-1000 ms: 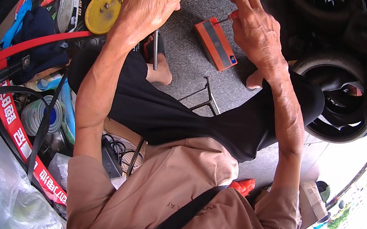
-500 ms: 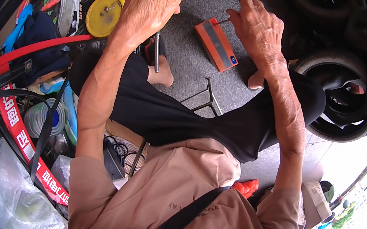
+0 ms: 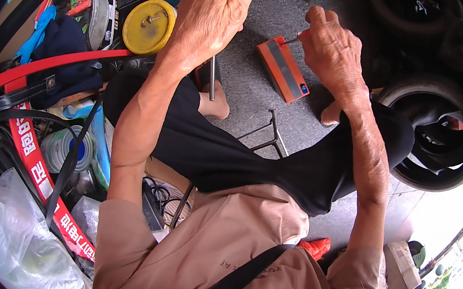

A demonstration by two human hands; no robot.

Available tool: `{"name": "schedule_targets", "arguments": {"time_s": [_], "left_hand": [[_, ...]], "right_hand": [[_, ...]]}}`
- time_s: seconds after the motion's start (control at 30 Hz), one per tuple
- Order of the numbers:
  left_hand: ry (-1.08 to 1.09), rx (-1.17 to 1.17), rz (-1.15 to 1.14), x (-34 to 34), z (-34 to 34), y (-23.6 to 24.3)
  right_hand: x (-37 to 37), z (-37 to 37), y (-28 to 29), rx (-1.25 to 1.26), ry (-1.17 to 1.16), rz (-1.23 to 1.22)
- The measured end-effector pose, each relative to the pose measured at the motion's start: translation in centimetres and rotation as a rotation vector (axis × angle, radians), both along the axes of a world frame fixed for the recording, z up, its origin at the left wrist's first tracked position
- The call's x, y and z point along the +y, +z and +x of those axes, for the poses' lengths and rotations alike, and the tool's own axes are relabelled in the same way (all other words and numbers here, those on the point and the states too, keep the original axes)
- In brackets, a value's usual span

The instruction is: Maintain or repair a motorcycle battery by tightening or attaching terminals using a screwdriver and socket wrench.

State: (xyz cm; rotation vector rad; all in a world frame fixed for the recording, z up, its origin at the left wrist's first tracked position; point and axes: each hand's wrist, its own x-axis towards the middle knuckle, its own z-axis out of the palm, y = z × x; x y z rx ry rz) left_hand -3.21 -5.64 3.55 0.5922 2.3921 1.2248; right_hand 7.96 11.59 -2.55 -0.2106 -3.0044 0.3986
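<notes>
My left hand [image 3: 204,24] is wrapped round a slender metal rod [image 3: 213,82], whose lower end hangs above a bare foot; its upper part runs out of view. Off to the right, my right hand [image 3: 331,55] is closed on a thin tool with a small red handle [image 3: 303,35]; its fingers partly hide it. Beyond the tool's thin shaft lies an orange box with a dark grey stripe [image 3: 283,71], tilted on the speckled grey floor between my feet.
Yellow lid [image 3: 147,27], red printed strap [image 3: 31,159], blue gloves, black straps and plastic bags [image 3: 23,239] crowd the left. A metal stand [image 3: 274,139] is between my legs. Tyres and wheels [image 3: 430,138] fill the right. Cardboard [image 3: 401,271] sits lower right.
The whole view has shifted slightly right and down, hands included. My right hand's fingers have shifted on the red handle. My left hand's grip on the rod looks the same.
</notes>
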Motion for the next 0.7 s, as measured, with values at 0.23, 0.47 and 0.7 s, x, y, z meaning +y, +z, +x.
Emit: {"name": "schedule_targets", "arguments": {"time_s": [0.23,0.47,0.7], "left_hand": [[0.004,0.019,0.014,-0.2,0.1,0.0],[-0.001,-0.013,0.035,-0.2,0.0,-0.8],[-0.006,0.084,0.014,-0.6,-0.2,-0.5]], "right_hand": [[-0.2,-0.2,-0.5,0.025,0.019,0.043],[-0.5,0.0,-1.1,0.069,-0.051,-0.001],[1.2,2.1,0.5,0.248,-0.122,-0.27]]}}
